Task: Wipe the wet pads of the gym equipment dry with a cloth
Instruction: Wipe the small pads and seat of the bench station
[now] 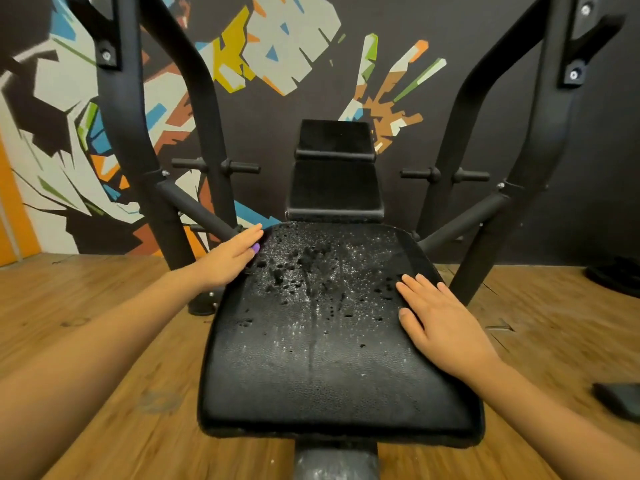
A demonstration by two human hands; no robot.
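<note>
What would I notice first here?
The black seat pad in the middle, speckled with water drops. The left hand rests at its far left edge, the right hand flat on its right side. Behind, a bright mural covers the dark wall.

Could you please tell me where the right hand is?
In the head view, the right hand rests flat on the right side of the wet seat pad.

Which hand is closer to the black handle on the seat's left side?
Left. The left hand touches the seat pad's edge beside the handle's end; the right hand lies flat on the pad's opposite side.
</note>
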